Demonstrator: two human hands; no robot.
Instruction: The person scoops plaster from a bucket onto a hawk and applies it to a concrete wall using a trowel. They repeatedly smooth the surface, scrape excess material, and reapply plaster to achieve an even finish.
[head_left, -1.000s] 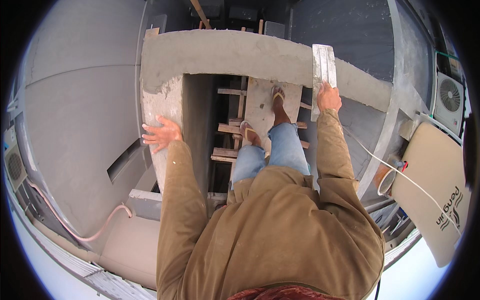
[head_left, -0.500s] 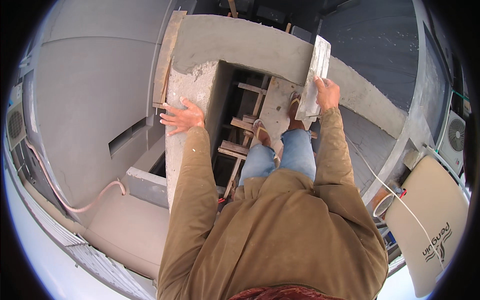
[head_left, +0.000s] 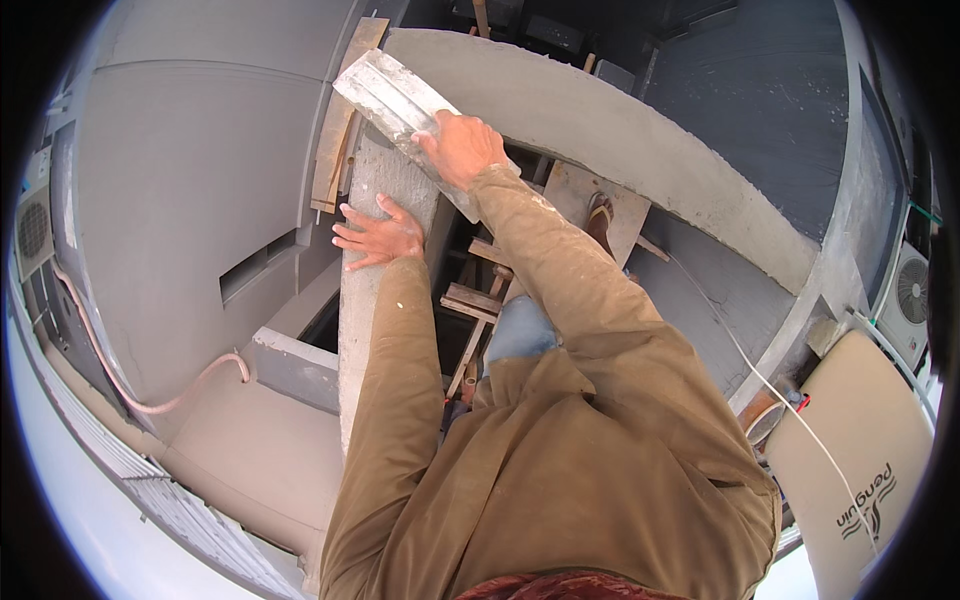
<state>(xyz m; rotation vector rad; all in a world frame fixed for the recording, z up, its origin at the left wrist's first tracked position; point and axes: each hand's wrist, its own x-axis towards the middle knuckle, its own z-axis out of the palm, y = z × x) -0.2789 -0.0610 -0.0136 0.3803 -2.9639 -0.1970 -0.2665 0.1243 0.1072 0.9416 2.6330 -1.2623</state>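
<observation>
- Trowel (head_left: 392,95), rectangular and metal-bladed, lay aslant over the left corner, where the pale concrete side beam (head_left: 360,320) met the grey cross beam (head_left: 600,110). Full contact between blade and surface could not be confirmed.
- Right hand (head_left: 468,150) was clenched on the trowel's back; the handle itself was hidden beneath it.
- Left hand (head_left: 385,235) was spread, palm down on the side beam, fingers fanned, near the blade.
- Risk, gouging: the cross beam's smooth coat could have been scored if the blade tilted onto an edge, the likely cause being the right sleeve (head_left: 610,290) reaching across the body.
- Risk, snagging: the blade's far end overlapped the timber plank (head_left: 345,130) in view; touching could not be told. An outward push could have caught it.
- Risk, struck fingers: a stroke drawn back along the side beam could have run into the left hand.
- Risk, dropped tool: the blade's near end overhung the inner edge; a slack grip could have sent it toward the timber battens (head_left: 468,300) below.
- Risk, lost footing: one sandalled foot (head_left: 600,212) showed on the board (head_left: 575,187), the other was hidden; leaning farther left could have upset balance.
</observation>
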